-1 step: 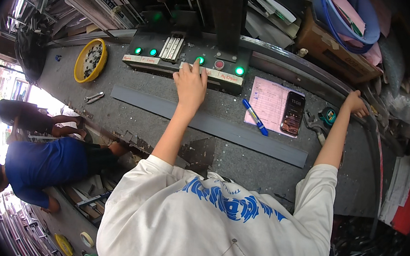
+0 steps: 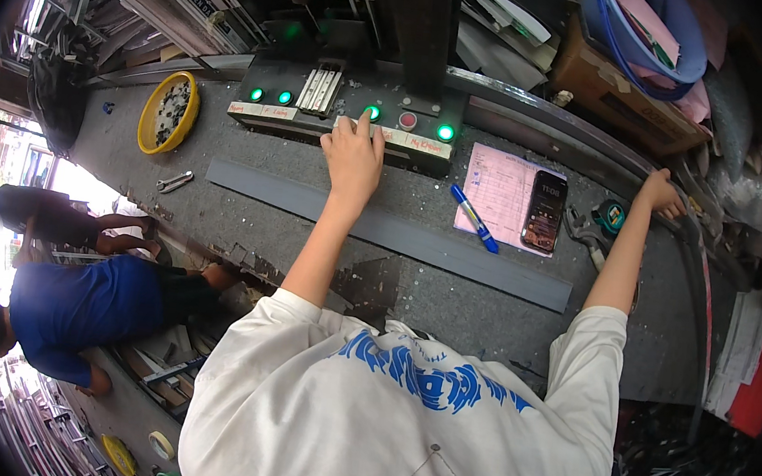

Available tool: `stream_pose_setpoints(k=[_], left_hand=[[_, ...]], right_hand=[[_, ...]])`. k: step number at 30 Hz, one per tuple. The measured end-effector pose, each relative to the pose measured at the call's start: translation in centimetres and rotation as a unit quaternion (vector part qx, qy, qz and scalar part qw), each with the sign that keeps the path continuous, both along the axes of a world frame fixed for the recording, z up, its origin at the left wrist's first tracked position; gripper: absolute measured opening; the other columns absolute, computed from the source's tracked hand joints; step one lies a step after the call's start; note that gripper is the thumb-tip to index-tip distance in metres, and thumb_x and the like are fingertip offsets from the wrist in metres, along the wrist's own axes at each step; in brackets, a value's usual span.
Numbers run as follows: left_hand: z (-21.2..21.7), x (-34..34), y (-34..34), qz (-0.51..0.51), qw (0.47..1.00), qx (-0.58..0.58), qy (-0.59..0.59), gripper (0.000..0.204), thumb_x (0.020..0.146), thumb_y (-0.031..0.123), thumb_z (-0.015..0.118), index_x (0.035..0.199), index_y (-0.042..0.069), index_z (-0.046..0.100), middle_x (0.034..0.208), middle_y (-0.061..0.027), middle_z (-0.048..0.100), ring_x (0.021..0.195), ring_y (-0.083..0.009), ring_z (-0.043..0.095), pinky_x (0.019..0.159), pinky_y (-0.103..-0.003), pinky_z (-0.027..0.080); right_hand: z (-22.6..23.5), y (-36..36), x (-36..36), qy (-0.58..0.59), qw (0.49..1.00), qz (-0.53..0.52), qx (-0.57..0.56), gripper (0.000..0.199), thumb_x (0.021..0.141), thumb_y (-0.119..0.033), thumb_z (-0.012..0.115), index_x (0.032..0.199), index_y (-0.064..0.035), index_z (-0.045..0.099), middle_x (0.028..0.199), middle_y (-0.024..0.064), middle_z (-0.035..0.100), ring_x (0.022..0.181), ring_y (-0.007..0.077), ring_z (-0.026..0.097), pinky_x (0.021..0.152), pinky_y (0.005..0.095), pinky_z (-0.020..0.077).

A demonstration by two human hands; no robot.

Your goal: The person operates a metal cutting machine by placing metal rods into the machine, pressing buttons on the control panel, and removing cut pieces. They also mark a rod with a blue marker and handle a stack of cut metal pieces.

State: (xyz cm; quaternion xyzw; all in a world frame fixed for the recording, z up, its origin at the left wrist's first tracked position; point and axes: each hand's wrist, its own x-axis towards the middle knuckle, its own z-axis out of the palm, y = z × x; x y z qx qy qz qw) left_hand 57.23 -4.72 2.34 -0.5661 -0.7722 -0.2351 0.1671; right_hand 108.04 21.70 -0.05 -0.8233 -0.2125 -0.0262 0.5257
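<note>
My left hand (image 2: 352, 157) lies flat on a dark control panel (image 2: 340, 96), its forefinger tip on a lit green button (image 2: 372, 112). A red button (image 2: 407, 119) and another green one (image 2: 445, 133) sit just right of it. Far out to the right, my right hand (image 2: 661, 192) has its fingers curled over a curved metal rail (image 2: 704, 260) at the bench's edge. A long grey flat strip (image 2: 453, 250) lies across the bench below my left hand.
A pink sheet (image 2: 500, 190) carries a black phone (image 2: 545, 212), with a blue pen (image 2: 474, 218) beside it. A tape measure (image 2: 611, 215) lies near my right hand. At the left are a yellow bowl (image 2: 148, 115) of small parts, a wrench (image 2: 173, 182) and two crouching people (image 2: 81, 301).
</note>
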Motion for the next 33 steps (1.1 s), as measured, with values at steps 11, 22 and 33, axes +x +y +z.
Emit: stream_pose_setpoints(k=[11, 22, 33], left_hand=[[-0.5, 0.6, -1.3, -0.035, 0.997, -0.045, -0.043, 0.064, 0.091, 0.029, 0.063, 0.146, 0.002, 0.042, 0.105, -0.0143, 0.053, 0.094, -0.0285, 0.055, 0.091, -0.043, 0.035], [-1.2, 0.8, -1.8, -0.039, 0.992, -0.025, -0.117, 0.067, 0.092, 0.027, 0.063, 0.15, 0.004, 0.037, 0.114, -0.0142, 0.05, 0.102, -0.0266, 0.049, 0.091, -0.041, 0.031], [-3.1, 0.9, -1.9, -0.041, 0.996, -0.001, -0.076, 0.082, 0.085, 0.024, 0.068, 0.154, 0.003, 0.028, 0.113, -0.0132, 0.047, 0.102, -0.0268, 0.05, 0.091, -0.044, 0.033]], right_hand=[[-2.8, 2.3, 2.5, -0.054, 0.997, -0.047, -0.019, 0.113, 0.068, -0.033, 0.065, 0.139, 0.0308, 0.004, 0.133, 0.0437, 0.03, 0.12, 0.0472, 0.036, 0.11, 0.0529, 0.0247], [-3.2, 2.5, 3.5, -0.016, 0.999, -0.024, -0.021, 0.12, 0.069, -0.039, 0.071, 0.14, 0.029, 0.002, 0.14, 0.0455, 0.024, 0.13, 0.0505, 0.03, 0.116, 0.0506, 0.0194], [-3.4, 2.5, 3.4, -0.028, 0.999, -0.031, -0.033, 0.119, 0.068, -0.038, 0.068, 0.14, 0.0288, 0.002, 0.137, 0.0444, 0.027, 0.129, 0.0496, 0.032, 0.115, 0.0508, 0.0214]])
